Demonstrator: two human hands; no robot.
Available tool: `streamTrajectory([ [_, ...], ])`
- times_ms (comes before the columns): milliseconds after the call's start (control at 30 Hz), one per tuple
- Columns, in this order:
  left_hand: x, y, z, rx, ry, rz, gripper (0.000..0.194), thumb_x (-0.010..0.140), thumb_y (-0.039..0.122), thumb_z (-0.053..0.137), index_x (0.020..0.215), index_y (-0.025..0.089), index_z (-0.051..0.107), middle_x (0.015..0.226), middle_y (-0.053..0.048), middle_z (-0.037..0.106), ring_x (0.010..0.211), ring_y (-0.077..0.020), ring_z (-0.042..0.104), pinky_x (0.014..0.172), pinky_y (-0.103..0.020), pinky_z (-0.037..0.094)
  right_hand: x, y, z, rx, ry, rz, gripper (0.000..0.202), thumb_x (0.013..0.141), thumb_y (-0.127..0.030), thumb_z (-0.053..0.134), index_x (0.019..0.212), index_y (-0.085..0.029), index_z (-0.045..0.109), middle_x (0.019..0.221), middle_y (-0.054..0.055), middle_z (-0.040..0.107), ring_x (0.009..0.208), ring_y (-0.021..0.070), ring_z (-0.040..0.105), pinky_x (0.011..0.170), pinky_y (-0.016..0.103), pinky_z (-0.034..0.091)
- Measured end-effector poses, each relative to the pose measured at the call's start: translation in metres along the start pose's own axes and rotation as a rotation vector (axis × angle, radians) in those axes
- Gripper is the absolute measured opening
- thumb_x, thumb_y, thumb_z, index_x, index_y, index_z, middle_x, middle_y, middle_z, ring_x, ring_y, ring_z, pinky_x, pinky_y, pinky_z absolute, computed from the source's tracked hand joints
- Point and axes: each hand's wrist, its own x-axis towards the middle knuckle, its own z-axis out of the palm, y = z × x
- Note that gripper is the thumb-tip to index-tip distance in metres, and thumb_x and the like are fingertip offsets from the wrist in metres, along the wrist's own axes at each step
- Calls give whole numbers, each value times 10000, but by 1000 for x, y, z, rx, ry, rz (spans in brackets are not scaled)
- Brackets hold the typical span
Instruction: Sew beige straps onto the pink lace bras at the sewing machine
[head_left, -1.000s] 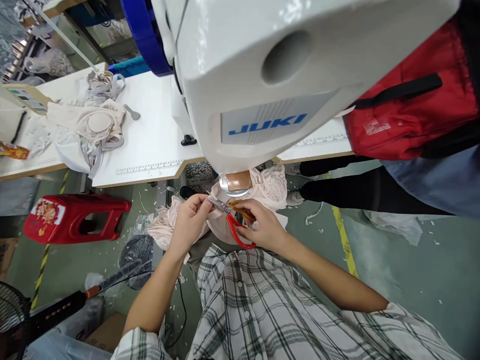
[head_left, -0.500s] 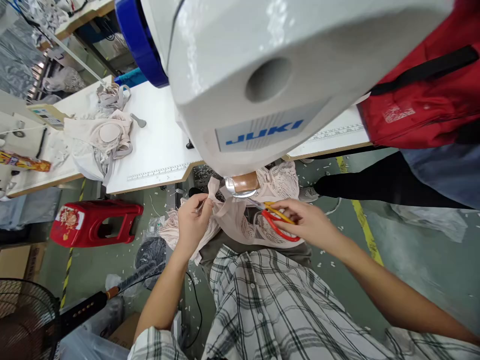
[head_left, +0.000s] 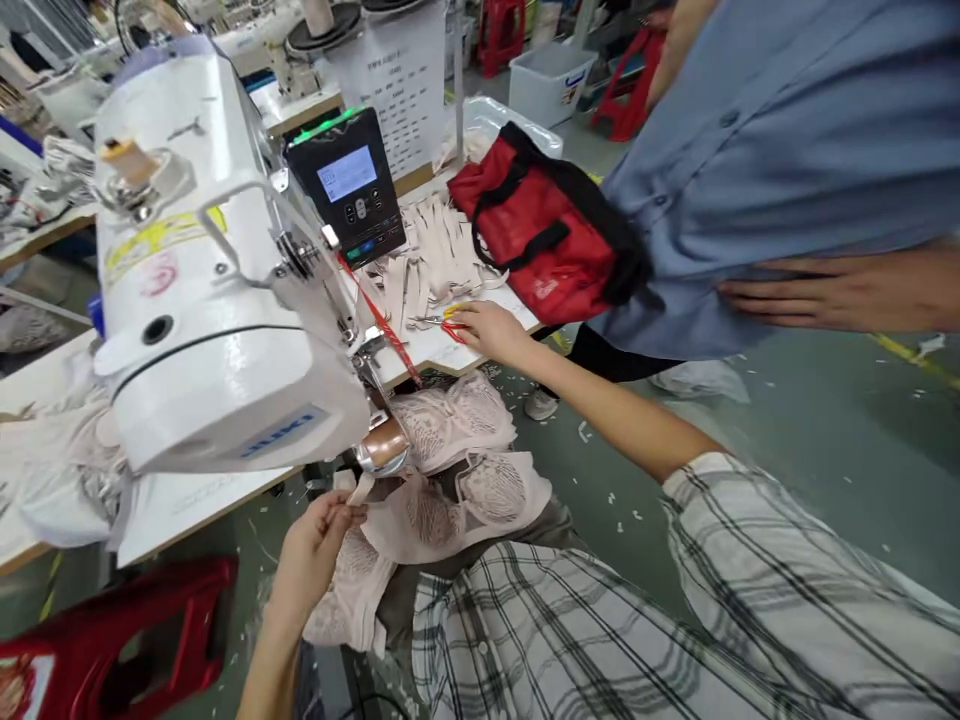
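Closest in is the wearer's plaid shirt (head_left: 525,640), with a pale pink bra (head_left: 450,530) lying across the lap just past it, cups facing up. The left hand (head_left: 319,545) is at its left end, thumb and fingers pinched on a pale strap (head_left: 363,489), so the cups themselves sit just right of those fingers. A bunch of lace pieces (head_left: 349,600) hangs just below that hand, and a red stool (head_left: 135,640) is down on the left.

Next out, another lace bra (head_left: 465,420) sits behind the first one, under the table edge. The big white sewing machine (head_left: 217,370) is the bulky thing here: its nose comes down right above the left fingers and blocks a good bit of the white table (head_left: 187,510). A red tape (head_left: 386,330) runs down beside its needle end.

Right hand (head_left: 487,332) is stretched out over the table, fingers on the red and yellow handles of the scissors (head_left: 431,320), blades pointing left. Can't tell if it's a firm grip or a loose touch.

Past the scissors there's a heap of cut straps (head_left: 442,245), with a red bag (head_left: 544,225) crowding in on the right and a lit control panel (head_left: 349,190) on the left. A co-worker in a blue shirt (head_left: 780,170) stands beyond the bag. Farther back: a printed sheet (head_left: 401,85) and a plastic bin (head_left: 551,85).
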Motion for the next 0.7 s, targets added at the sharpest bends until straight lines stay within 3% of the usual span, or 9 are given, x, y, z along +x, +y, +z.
streamTrajectory([
  [100,-2,2,23,422,217,217,313,935,419,468,914,173,660,984,-161,703,968,-311,663,865,-446,498,-44,-26,16,246,187,29,346,936,-320,537,1217,-139,625,1246,158,631,1165,288,563,1008,446,442],
  [133,-3,4,32,520,235,277,312,949,397,442,878,175,649,945,-155,698,927,-298,661,816,-413,495,-64,-39,22,388,156,21,300,924,-350,565,1134,-157,657,1134,134,670,1054,268,613,933,426,488],
  [200,-3,12,51,640,194,355,317,982,363,396,837,184,614,779,-104,683,738,-241,650,654,-324,453,-105,-66,30,676,-185,-140,269,923,-419,581,1044,-205,688,1015,79,702,906,219,658,824,376,532],
  [233,-4,16,60,677,176,400,320,994,356,388,815,190,594,688,-71,657,638,-213,620,584,-295,403,-123,-79,32,770,-323,-209,316,904,-470,611,1084,-221,687,1052,72,707,959,224,660,865,383,527],
  [300,-5,28,76,708,211,525,324,1008,347,395,770,196,554,585,-28,602,530,-178,556,522,-281,316,-149,-104,34,915,-449,-256,530,823,-604,667,1200,-232,653,1190,91,679,1104,262,624,965,418,490],
  [367,-7,42,87,657,304,626,317,1012,318,402,741,199,514,564,-9,569,508,-159,514,513,-283,277,-162,-124,32,1100,-452,-170,681,795,-707,617,1274,-223,610,1274,116,636,1182,291,586,1020,438,458],
  [500,-7,70,97,277,350,492,334,1014,280,403,687,214,398,550,45,447,478,-108,413,494,-255,265,-157,-145,20,1457,-329,138,509,942,-635,441,1199,-233,619,1127,80,673,1029,222,638,939,375,505],
  [600,-1,84,98,-56,348,292,389,1029,325,375,658,217,326,561,59,362,492,-93,362,489,-227,280,-140,-152,6,1441,-180,265,303,915,-515,573,986,-226,629,871,21,650,775,156,605,710,282,511],
  [700,4,88,96,-180,368,191,426,1027,377,379,638,212,319,581,53,350,527,-94,359,498,-223,290,-117,-153,-6,1355,-125,242,193,842,-386,667,846,-211,586,737,-22,584,634,112,526,578,237,438],
])
